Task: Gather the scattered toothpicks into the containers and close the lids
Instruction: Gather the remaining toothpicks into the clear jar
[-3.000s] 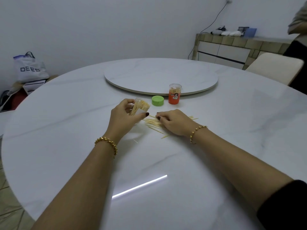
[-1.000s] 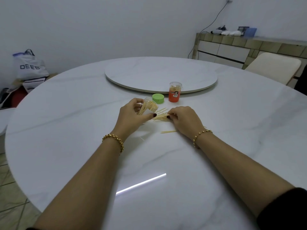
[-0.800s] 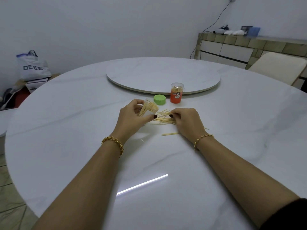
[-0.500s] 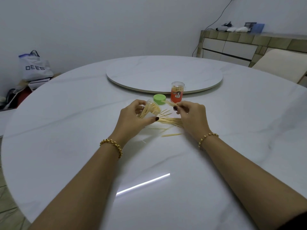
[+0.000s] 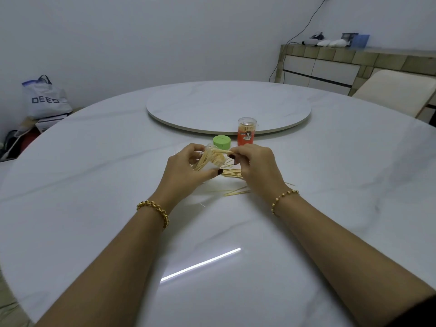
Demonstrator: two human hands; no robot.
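Filling step: the left hand [image 5: 186, 166] grips a tilted clear jar [image 5: 212, 159], partly full, while the right hand [image 5: 254, 164] pinches a small bunch [image 5: 221, 151] at its mouth. Next, these need sliding in lengthwise. Loose toothpicks [image 5: 232, 173] lie on the tabletop [image 5: 330, 185] beneath the hands. A green lid [image 5: 221, 142] waits just behind, beside an orange jar [image 5: 246, 131] (seemingly full and capped).

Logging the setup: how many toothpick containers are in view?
2. A clear container, tilted, in the left hand, where the right hand pinches toothpicks at its mouth; an orange container upright beside the green lid, near the turntable's edge. None looks hidden.
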